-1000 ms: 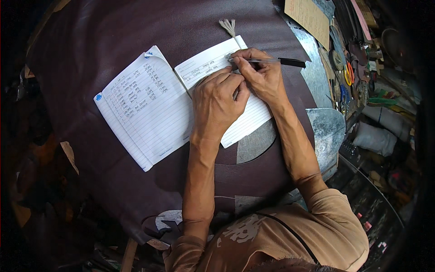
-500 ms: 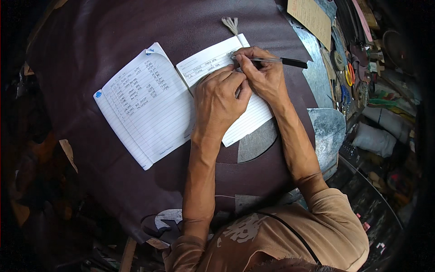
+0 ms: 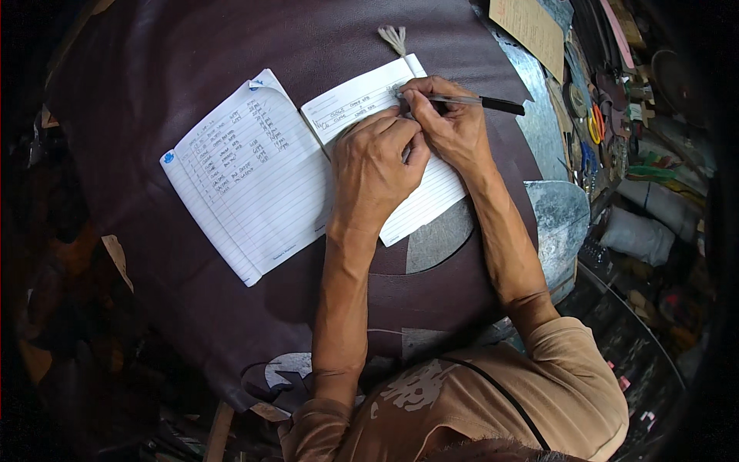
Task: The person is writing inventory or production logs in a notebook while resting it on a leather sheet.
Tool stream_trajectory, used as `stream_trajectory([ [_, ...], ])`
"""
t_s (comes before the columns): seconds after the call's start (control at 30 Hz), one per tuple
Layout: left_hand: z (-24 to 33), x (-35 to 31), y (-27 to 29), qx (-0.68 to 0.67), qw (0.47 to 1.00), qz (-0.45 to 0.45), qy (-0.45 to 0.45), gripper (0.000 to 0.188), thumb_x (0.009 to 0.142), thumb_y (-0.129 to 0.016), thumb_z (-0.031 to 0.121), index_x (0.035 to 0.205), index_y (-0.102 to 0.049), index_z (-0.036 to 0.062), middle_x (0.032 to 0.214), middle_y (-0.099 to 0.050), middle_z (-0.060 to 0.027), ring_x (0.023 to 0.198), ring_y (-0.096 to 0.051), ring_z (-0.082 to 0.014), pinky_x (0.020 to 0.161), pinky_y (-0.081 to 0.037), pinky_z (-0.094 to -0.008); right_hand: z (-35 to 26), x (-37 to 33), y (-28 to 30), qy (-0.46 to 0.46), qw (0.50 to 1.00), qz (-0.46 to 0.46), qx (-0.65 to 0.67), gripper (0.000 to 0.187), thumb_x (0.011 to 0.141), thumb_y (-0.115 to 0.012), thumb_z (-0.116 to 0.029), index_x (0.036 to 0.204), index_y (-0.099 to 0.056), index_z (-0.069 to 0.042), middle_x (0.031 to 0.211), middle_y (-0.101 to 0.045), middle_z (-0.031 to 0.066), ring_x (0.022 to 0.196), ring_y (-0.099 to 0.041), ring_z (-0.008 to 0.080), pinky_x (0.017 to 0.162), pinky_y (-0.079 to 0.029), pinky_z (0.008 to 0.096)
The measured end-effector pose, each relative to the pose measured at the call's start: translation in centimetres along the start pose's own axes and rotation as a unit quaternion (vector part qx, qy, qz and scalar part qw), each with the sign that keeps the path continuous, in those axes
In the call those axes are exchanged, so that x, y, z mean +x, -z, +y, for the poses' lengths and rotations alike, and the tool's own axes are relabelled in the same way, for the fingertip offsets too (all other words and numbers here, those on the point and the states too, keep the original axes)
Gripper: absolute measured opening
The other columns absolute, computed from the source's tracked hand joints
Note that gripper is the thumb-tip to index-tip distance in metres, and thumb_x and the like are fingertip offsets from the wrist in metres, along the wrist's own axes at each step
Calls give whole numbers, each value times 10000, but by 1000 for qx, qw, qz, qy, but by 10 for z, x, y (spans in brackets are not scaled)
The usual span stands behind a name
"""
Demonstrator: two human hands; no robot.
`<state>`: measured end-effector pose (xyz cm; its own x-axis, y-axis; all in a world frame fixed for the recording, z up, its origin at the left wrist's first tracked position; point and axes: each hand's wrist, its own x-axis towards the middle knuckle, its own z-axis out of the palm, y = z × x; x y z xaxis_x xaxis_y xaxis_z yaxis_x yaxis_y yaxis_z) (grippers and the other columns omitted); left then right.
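A ruled notebook (image 3: 254, 223) lies spread on the dark maroon leather sheet, its left page carrying rows of handwriting. The right-hand page (image 3: 427, 204) has a few handwritten lines near its top. My left hand (image 3: 381, 158) rests on that page with its fingers curled; the fingertips are mostly hidden beneath it. Just to the right, my right hand (image 3: 454, 123) pinches a clear-barrelled pen (image 3: 462, 99) with a black cap on its rear end. The pen's tip points left, at the upper part of the page.
A frayed grey tassel (image 3: 392, 37) sticks out beyond the page's top edge. The maroon leather (image 3: 192, 46) covers the worktop. To the right are bare metal sheeting (image 3: 558, 215), a brown card (image 3: 527, 35), orange-handled scissors (image 3: 595, 125) and cluttered tools.
My right hand and the pen have shifted very slightly to the right at the same part of the page. My left hand stays in place on the paper.
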<state>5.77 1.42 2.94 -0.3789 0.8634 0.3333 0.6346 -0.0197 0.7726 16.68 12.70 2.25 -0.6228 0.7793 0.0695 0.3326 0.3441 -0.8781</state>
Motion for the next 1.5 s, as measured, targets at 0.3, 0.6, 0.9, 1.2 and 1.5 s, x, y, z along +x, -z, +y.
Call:
stream_trajectory([
  [0.3,1,1,-2,-20,1000,13,1,66,817,-685,79,824,-690,13,815,-720,-145,910,-730,-326,793,-567,-435,-3,-4,-1,-38,997,42,51,253,938,-661,-246,995,-734,-10,813,-709,72,658,-601,91,587,-497,266],
  [0.6,1,1,-1,0,1000,-4,7,74,808,-697,73,846,-691,10,839,-726,-160,928,-732,-333,807,-575,-434,-6,1,0,36,999,28,5,234,931,-646,-206,971,-731,8,793,-702,84,655,-594,98,584,-496,278],
  [0.9,-1,1,-1,6,1000,0,-6,66,806,-699,72,842,-689,17,824,-724,-155,905,-734,-329,796,-578,-430,-3,1,-2,29,999,28,24,247,928,-651,-209,969,-727,22,800,-707,82,643,-591,115,577,-489,286],
  [1.2,0,1,-2,6,1000,-2,1,67,809,-702,72,845,-695,15,834,-727,-155,917,-736,-328,805,-581,-428,0,0,0,33,999,35,14,245,931,-650,-215,994,-724,10,786,-697,85,635,-585,115,574,-486,285],
  [1.5,0,0,1,4,1000,-23,15,111,835,-701,94,901,-727,9,925,-752,-162,856,-737,-303,777,-569,-405,-3,-2,0,20,999,35,-2,242,935,-642,-220,995,-727,-2,806,-701,89,672,-616,124,596,-505,288],
])
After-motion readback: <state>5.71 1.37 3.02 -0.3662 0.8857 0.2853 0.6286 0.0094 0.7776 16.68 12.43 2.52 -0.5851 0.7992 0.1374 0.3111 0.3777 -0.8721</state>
